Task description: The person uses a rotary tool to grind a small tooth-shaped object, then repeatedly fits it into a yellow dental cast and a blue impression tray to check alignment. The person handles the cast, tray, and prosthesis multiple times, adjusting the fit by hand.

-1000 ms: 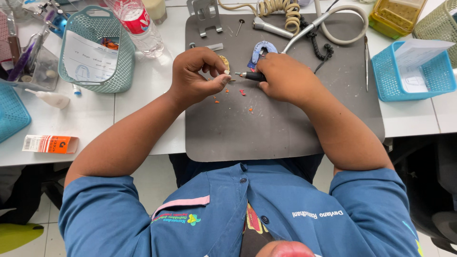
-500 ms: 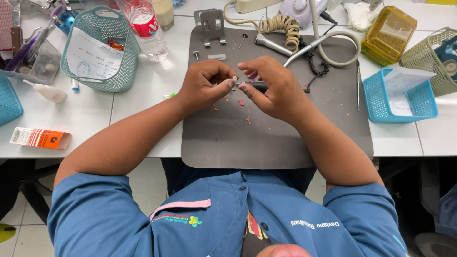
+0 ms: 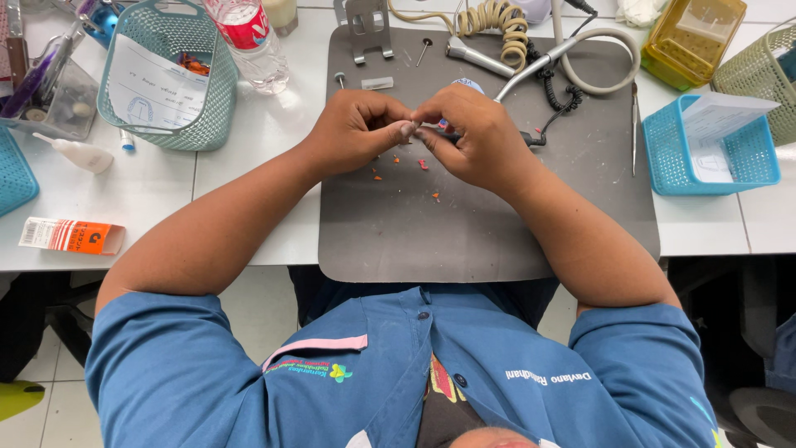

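We see the left hand [image 3: 358, 129] and the right hand [image 3: 473, 133] brought together over the flat dark grey rubber work mat [image 3: 497, 224], fingertips meeting. Both hands are curled, thumbs and forefingers pinching something small between them; what it is, we cannot tell. A thin dark handpiece with a black cable [image 3: 531, 139] runs out from under the right hand, away to its outer side. Just below the knuckles lie small orange-red wax crumbs [image 3: 423, 164] on the mat. Beyond the left hand stands a clear plastic bottle with a red label [image 3: 249, 37], beside a teal plastic mesh basket [image 3: 203, 99].
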